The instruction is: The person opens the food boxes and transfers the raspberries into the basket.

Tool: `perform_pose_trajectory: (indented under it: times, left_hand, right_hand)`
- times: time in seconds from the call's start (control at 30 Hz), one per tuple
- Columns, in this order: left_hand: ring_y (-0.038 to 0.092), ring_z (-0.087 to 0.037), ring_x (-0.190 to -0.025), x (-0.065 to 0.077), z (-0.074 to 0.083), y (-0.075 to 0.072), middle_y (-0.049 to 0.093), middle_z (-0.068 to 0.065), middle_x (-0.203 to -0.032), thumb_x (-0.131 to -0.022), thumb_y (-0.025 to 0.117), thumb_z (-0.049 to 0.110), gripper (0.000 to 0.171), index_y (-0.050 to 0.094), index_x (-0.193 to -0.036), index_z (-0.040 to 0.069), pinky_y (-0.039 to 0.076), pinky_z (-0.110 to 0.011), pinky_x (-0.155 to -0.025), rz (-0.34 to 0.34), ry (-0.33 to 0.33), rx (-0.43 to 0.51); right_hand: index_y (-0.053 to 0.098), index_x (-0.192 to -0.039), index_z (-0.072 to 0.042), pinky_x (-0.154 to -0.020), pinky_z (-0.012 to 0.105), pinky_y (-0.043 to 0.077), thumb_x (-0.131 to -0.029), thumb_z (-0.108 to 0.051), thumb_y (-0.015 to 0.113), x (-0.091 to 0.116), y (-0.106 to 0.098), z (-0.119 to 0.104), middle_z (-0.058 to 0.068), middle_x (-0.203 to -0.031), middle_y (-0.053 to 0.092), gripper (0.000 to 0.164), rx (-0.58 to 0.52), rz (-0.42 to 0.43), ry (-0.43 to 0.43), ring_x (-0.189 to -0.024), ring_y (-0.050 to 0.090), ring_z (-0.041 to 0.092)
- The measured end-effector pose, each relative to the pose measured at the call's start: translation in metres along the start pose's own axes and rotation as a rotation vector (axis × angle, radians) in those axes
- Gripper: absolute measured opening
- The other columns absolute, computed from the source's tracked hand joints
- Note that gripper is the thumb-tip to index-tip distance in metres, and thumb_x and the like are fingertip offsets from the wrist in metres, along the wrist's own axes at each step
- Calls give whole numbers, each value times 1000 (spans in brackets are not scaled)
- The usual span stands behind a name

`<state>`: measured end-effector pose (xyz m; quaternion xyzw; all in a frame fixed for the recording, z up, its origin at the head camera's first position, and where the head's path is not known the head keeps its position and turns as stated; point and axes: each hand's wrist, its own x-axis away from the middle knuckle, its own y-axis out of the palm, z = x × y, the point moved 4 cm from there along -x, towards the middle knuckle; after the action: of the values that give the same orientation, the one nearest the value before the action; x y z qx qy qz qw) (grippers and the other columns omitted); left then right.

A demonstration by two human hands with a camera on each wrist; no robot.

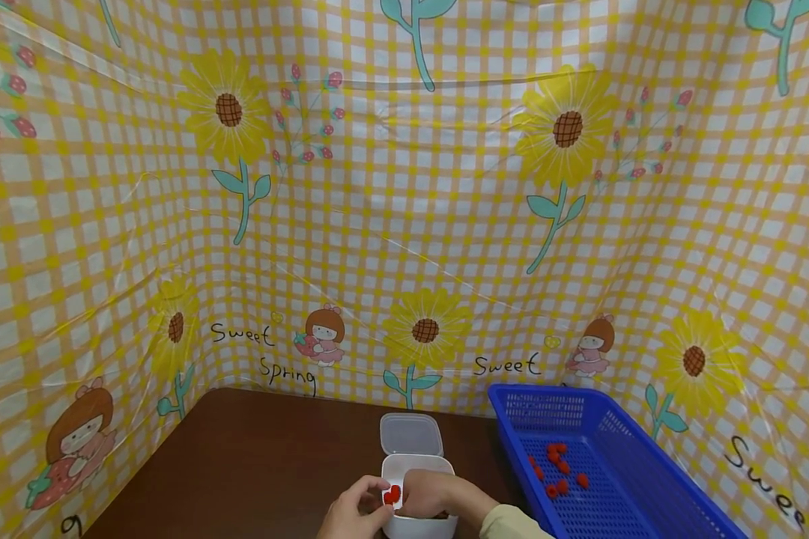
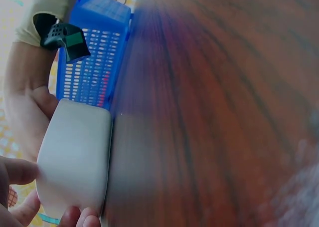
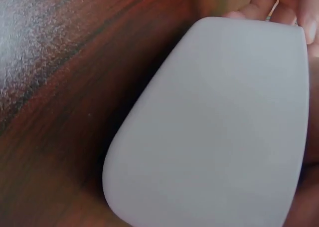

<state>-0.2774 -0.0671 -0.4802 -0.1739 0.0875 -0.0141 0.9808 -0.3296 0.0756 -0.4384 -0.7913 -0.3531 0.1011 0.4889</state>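
A white lidded box (image 1: 421,528) stands on the table, its translucent lid (image 1: 411,434) folded back on the far side. My left hand (image 1: 357,510) holds the box by its left side, with fingertips along the rim and wall. Into the box reaches my right hand (image 1: 430,490); its fingertips are hidden inside, so what they hold cannot be seen. Between the hands, a small red piece (image 1: 392,495) shows against white at the box's left side. Both wrist views show the box's smooth outer wall (image 3: 214,122), with fingers (image 2: 22,170) at its edge in the left one.
To the right, a blue perforated basket (image 1: 620,449) holds several small red raspberry-like pieces (image 1: 562,467). Dark brown wood forms the tabletop (image 1: 263,464). A yellow checked cloth (image 1: 404,224) with sunflowers hangs behind and at both sides.
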Motion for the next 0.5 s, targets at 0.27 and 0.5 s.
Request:
perform_pose_trajectory:
  times: [0.27,0.5]
  left_hand:
    - [59,-13,-74,2,3,-1,66,0,-89,-87,75,24,28,66,-112,14,44,-35,-67,0,-13,0]
    - [60,-16,-73,2,1,0,67,-1,-90,-87,75,22,27,66,-112,14,43,-36,-64,8,-47,-5]
  right_hand:
    - [37,-48,-21,-38,17,18,-80,-12,68,-3,0,-1,-17,-42,24,46,17,120,-32,-38,23,0]
    - [43,-45,-17,-38,18,22,-74,-8,73,-5,-2,3,-16,-41,29,42,-62,154,4,-37,26,1]
